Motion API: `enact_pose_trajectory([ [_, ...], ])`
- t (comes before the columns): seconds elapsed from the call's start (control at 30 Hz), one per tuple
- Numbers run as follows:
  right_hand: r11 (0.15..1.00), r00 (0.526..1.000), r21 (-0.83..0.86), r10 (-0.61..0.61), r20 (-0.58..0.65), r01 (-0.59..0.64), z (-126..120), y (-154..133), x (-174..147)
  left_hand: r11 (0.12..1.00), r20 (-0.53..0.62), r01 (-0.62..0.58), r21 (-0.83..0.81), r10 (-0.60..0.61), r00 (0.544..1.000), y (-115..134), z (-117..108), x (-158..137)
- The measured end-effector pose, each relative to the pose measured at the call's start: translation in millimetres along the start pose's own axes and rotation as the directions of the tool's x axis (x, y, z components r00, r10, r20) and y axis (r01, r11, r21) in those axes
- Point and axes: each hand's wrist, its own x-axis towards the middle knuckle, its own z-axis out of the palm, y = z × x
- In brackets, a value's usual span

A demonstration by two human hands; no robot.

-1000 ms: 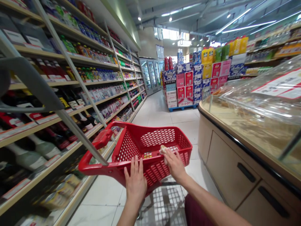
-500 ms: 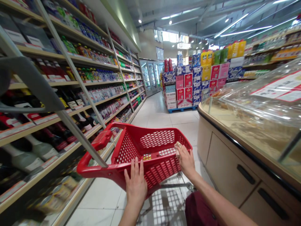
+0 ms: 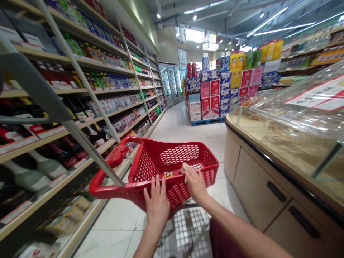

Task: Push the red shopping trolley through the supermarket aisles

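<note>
A red plastic shopping cart (image 3: 135, 190) stands side-on in front of me, with lattice walls and its handle to the left. My left hand (image 3: 158, 200) lies against the cart's near side, fingers stretched out with their tips at the rim. My right hand (image 3: 197, 184) is at the near rim farther right. A crumpled whitish cloth (image 3: 185, 167) is pinched under its fingers and pressed on the rim. The palm hides part of the cloth. Inside, a small yellow label (image 3: 168, 174) shows on the cart.
Shelves of bottles (image 3: 107, 114) run along the left, with a grey-framed metal pole (image 3: 88, 154) in front. A wooden counter (image 3: 256, 179) with clear covers is close on the right. Stacked drink boxes (image 3: 211, 100) stand ahead on a blue pallet, with glass-door fridges (image 3: 171, 82) beyond.
My right hand has slid left along the near rim with the cloth, from the right corner towards the middle. My left hand has stayed at nearly the same spot.
</note>
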Motion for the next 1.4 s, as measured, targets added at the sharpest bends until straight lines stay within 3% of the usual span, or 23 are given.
enact_pose_trajectory([
  [0.07, 0.99, 0.989, 0.029, -0.141, 0.041, 0.14, 0.0, -4.9, -1.2, 1.0, -0.006, -0.008, 0.0, 0.008, 1.0, 0.3, -2.8, -1.0],
  [0.1, 0.989, 0.987, 0.024, -0.146, 0.061, 0.145, -2.7, -0.6, -1.6, 1.0, -0.009, -0.01, 0.0, 0.01, 1.0, 0.2, -4.0, -1.5],
  [0.2, 0.994, 0.994, -0.072, 0.084, 0.062, -0.08, -16.6, 33.7, -2.4, 1.0, -0.011, -0.013, -0.008, 0.013, 1.0, 0.0, -4.3, -2.4],
  [0.3, 0.95, 0.96, -0.143, 0.279, 0.0, -0.276, -22.6, 59.0, -6.6, 1.0, -0.011, -0.005, -0.02, 0.005, 1.0, 0.4, -1.1, -1.6],
  [0.37, 0.971, 0.979, -0.133, 0.204, 0.021, -0.199, -19.0, 56.0, -11.5, 1.0, -0.005, 0.007, -0.022, -0.007, 1.0, 0.1, 0.0, -0.3],
  [0.43, 0.995, 0.997, -0.098, 0.037, 0.073, -0.03, -15.4, 47.3, -15.4, 1.0, 0.004, 0.014, -0.019, -0.014, 1.0, -0.9, -0.4, 0.9],
  [0.5, 0.996, 0.997, -0.09, -0.005, 0.073, 0.011, -17.2, 46.8, -17.1, 1.0, 0.013, 0.011, -0.016, -0.01, 1.0, -2.2, -1.5, 1.4],
  [0.57, 0.987, 0.994, -0.12, 0.106, 0.02, -0.103, -23.1, 57.7, -16.9, 1.0, 0.02, 0.004, -0.016, -0.004, 1.0, -2.5, -2.0, 1.1],
  [0.67, 0.938, 0.952, -0.157, 0.302, -0.056, -0.308, -27.6, 74.1, -15.5, 1.0, 0.027, 0.006, -0.023, -0.005, 1.0, -1.0, -1.2, 0.3],
  [0.73, 0.954, 0.966, -0.152, 0.26, -0.015, -0.259, -24.9, 74.3, -15.2, 1.0, 0.03, 0.014, -0.025, -0.014, 0.999, 0.1, -0.9, 0.1],
  [0.8, 0.99, 0.993, -0.119, 0.087, 0.074, -0.078, -22.0, 71.2, -14.8, 1.0, 0.03, 0.018, -0.025, -0.018, 0.999, 0.2, -1.5, 0.2],
  [0.87, 0.994, 0.994, -0.105, 0.026, 0.109, -0.015, -22.7, 72.6, -13.5, 1.0, 0.033, 0.013, -0.027, -0.012, 0.999, 0.0, -2.7, 0.4],
  [0.97, 0.949, 0.959, -0.151, 0.284, 0.024, -0.277, -25.9, 80.1, -11.5, 0.999, 0.039, 0.013, -0.038, -0.012, 0.999, 0.8, -3.6, 0.5],
  [1.03, 0.921, 0.933, -0.152, 0.359, -0.017, -0.358, -23.4, 77.2, -11.9, 0.999, 0.037, 0.024, -0.042, -0.023, 0.999, 1.8, -2.7, 0.2],
  [1.07, 0.939, 0.949, -0.142, 0.315, -0.008, -0.313, -20.5, 72.4, -12.6, 0.999, 0.033, 0.028, -0.041, -0.026, 0.999, 2.0, -2.0, -0.1],
  [1.17, 0.996, 0.997, -0.088, 0.013, 0.078, -0.006, -12.9, 57.6, -14.6, 0.999, 0.015, 0.016, -0.037, -0.015, 1.0, 0.0, -0.1, -1.0],
  [1.23, 0.996, 0.996, -0.08, -0.039, 0.085, 0.046, -13.5, 57.2, -13.3, 0.999, 0.011, -0.003, -0.037, 0.003, 1.0, -2.0, -0.1, -1.6],
  [1.33, 0.973, 0.979, -0.107, 0.202, -0.025, -0.204, -16.4, 62.0, -8.2, 0.999, 0.027, 0.0, -0.049, 0.001, 1.0, -1.0, -1.5, -1.9],
  [1.4, 0.965, 0.968, -0.087, 0.244, -0.058, -0.249, -12.1, 52.5, -6.6, 0.998, 0.041, 0.02, -0.066, -0.017, 0.999, 2.5, -2.8, -2.1],
])
